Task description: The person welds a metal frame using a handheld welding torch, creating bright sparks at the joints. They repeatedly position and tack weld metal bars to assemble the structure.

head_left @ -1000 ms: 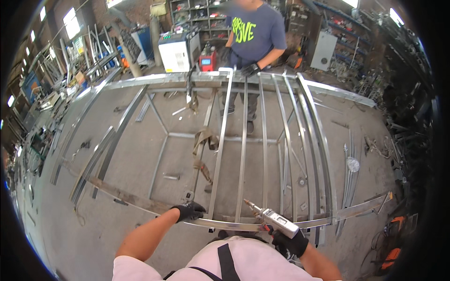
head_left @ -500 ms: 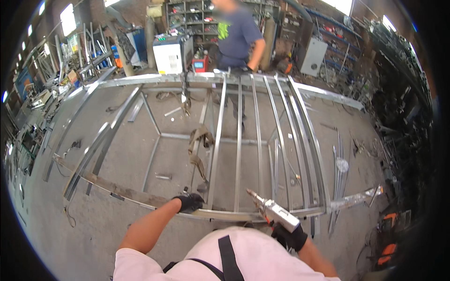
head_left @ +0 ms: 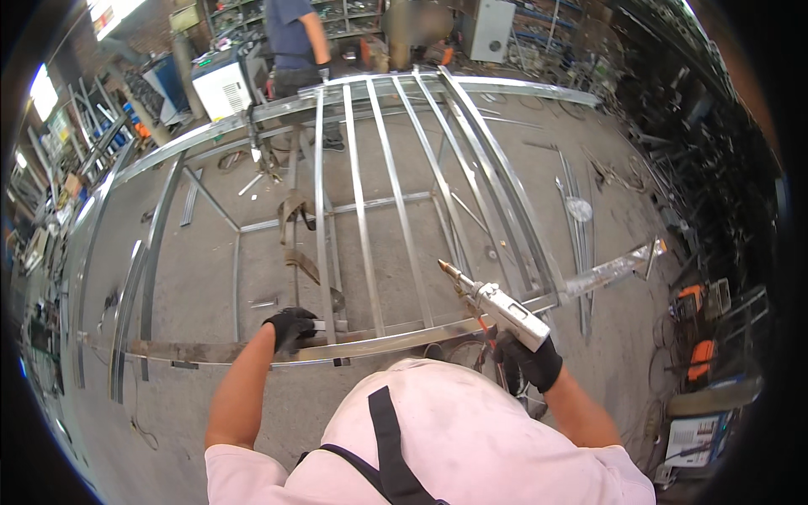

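In my gloved right hand (head_left: 532, 360) is a handheld welding gun (head_left: 510, 315), silver-white and boxy. Its copper-coloured nozzle points up and left over the slats, apart from them. My gloved left hand (head_left: 291, 327) is at the near rail (head_left: 396, 343) of a large metal frame, left of the first long slat (head_left: 322, 210). Its fingers are closed around a short light metal piece (head_left: 329, 326), which sticks out toward the foot of that slat. Several parallel slats run from the near rail to the far rail (head_left: 278, 107).
A person (head_left: 290, 38) in a dark shirt stands beyond the far rail. Brown straps (head_left: 296, 210) hang inside the frame. Loose bars (head_left: 576, 244) lie on the floor at right, near orange-and-black equipment (head_left: 700, 358). A white machine (head_left: 222, 87) stands behind the frame.
My view has swung right, so the frame appears farther left. My left hand has moved left of the first slat's foot, and a short metal piece now shows by its fingers. The gun remains in my right hand.
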`<state>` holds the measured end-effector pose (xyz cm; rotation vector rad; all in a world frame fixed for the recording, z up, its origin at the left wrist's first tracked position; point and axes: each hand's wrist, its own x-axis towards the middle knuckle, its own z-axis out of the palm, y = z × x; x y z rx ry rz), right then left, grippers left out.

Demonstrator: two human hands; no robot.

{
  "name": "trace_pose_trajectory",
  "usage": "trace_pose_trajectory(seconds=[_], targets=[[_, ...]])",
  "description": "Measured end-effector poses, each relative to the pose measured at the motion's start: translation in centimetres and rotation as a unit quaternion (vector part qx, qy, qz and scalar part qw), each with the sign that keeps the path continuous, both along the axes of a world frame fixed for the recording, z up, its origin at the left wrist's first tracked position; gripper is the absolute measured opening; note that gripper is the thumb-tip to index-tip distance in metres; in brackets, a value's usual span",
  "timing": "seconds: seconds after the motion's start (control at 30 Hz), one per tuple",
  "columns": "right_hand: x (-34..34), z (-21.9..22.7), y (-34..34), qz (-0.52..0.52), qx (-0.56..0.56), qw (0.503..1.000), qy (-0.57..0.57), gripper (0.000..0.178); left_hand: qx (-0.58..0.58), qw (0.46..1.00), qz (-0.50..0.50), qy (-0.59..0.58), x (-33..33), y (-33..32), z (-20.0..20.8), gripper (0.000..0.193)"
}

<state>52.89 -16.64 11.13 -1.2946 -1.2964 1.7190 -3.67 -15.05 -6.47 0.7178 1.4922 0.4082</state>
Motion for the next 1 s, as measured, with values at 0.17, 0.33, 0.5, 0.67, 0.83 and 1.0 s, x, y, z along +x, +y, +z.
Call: trace_pose_trajectory(seconds=[0.17,0.33,0.5,0.67,0.83,1.0], targets=[[4.3,-1.1,0.4,-0.021,-0.037,0.998,0.045,0.037,0.055,0.995,0.011,0.079,-4.8,0.7,-2.3,0.029],[10.2,3.2,2.1,-0.167,0.069,0.983,0.008,0.029,0.150,0.961,0.133,0.189,-8.7,-0.2,0.1,0.026],[16.4,9.1,9.6,-0.240,0.124,0.957,-0.103,0.030,0.208,0.935,0.198,0.208,-5.5,-2.5,6.3,0.033],[21.5,6.5,20.7,-0.261,0.107,0.954,-0.100,0.025,0.238,0.938,0.171,0.183,2.3,-3.5,10.0,0.033],[24.4,-1.8,31.8,-0.244,-0.054,0.966,-0.068,0.032,0.209,0.955,0.139,0.156,9.0,-3.8,12.3,0.033],[24.4,-12.3,38.6,-0.216,-0.166,0.961,-0.050,0.035,0.182,0.960,0.130,0.167,13.5,-4.1,13.7,0.033]])
